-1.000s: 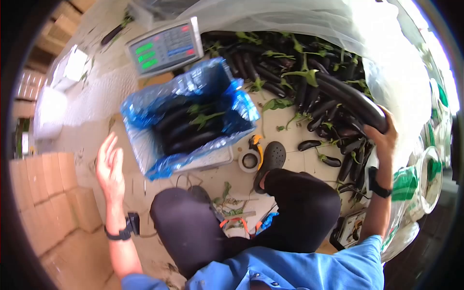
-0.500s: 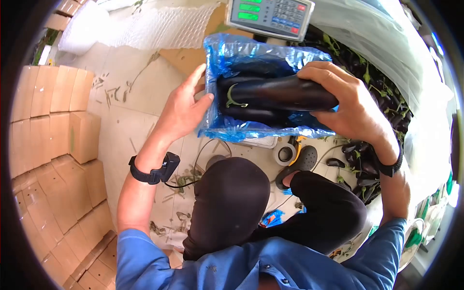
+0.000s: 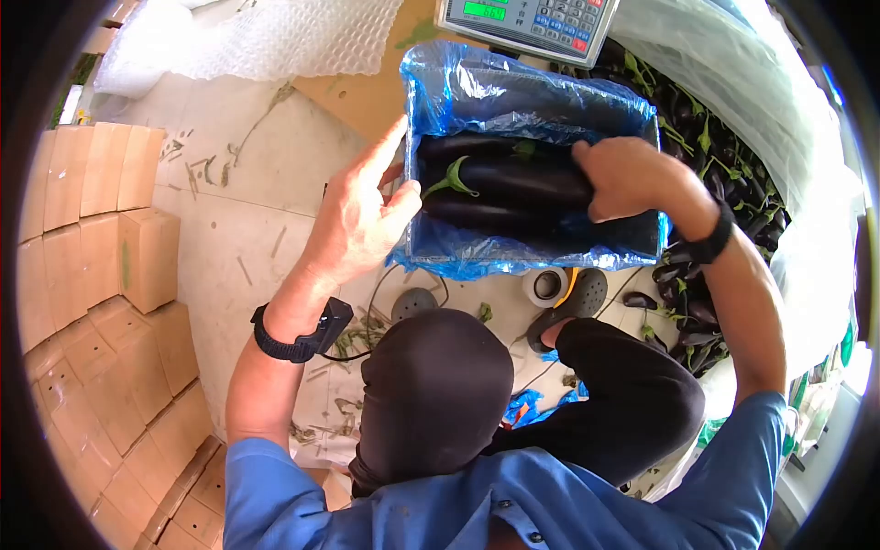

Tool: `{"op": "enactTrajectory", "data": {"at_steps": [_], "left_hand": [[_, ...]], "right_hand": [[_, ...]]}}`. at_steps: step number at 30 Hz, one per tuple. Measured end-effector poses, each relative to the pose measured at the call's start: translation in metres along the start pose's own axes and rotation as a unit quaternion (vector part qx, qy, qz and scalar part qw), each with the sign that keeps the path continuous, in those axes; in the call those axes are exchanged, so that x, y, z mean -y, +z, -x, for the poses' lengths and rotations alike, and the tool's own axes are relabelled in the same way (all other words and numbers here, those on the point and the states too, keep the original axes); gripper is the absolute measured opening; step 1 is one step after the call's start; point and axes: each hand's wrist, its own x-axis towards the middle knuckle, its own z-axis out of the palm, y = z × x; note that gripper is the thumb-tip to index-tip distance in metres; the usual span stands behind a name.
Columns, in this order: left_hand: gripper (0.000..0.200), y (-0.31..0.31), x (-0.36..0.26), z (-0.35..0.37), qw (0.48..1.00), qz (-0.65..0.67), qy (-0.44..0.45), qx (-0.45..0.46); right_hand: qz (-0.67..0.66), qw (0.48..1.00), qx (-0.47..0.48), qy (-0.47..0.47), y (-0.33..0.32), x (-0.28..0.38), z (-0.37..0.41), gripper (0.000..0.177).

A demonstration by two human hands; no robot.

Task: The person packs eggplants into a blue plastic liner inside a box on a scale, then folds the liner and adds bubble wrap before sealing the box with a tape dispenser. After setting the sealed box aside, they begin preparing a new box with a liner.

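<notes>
Dark eggplants [image 3: 513, 179] lie lengthwise in a box lined with blue plastic film [image 3: 458, 261], in front of the scale. My left hand [image 3: 362, 215] grips the box's left wall, thumb near the rim and fingers along the outer side. Inside the box, my right hand [image 3: 632, 179] bends its fingers around the right end of the upper eggplant. The green stem end of that eggplant points left, toward my left hand. The fingertips of my right hand are slightly blurred.
A digital scale display [image 3: 532, 23] stands beyond the box. Loose eggplants [image 3: 742, 192] are heaped at the right beside clear plastic sheeting [image 3: 779, 101]. Cardboard boxes [image 3: 92, 275] are stacked at the left. Bubble wrap [image 3: 284, 41] lies at the upper left; a tape roll [image 3: 547, 287] is below the box.
The upper eggplant now sits lower in the box, among the others. My right hand has moved down into the box with it. The box appears shifted slightly right in view.
</notes>
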Motion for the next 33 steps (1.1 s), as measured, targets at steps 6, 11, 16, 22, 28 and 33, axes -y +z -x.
{"op": "enactTrajectory", "data": {"at_steps": [6,11,16,22,28,33], "left_hand": [[0.067,0.002,-0.010,0.001,0.999,-0.016,-0.040,0.012],[0.066,0.004,-0.005,-0.001,0.999,-0.027,-0.023,0.009],[0.066,0.004,-0.005,0.000,0.999,-0.018,-0.037,0.009],[0.058,-0.006,0.012,-0.003,0.996,0.030,-0.078,0.016],[0.052,-0.040,0.076,-0.010,0.989,0.033,-0.119,-0.080],[0.056,-0.015,0.197,0.008,0.970,-0.198,-0.031,0.134]], "right_hand": [[-0.014,0.991,-0.126,-0.038,-0.004,0.008,0.028,0.047],[0.056,0.982,-0.154,-0.094,0.010,0.021,0.006,0.037],[0.078,0.984,-0.129,-0.089,0.081,0.010,-0.037,0.038],[-0.078,0.994,-0.022,-0.076,0.070,0.015,-0.042,0.032],[-0.297,0.912,-0.279,-0.049,-0.007,-0.033,0.076,0.027],[-0.249,0.911,-0.302,0.132,0.058,-0.124,0.099,0.029]]}}
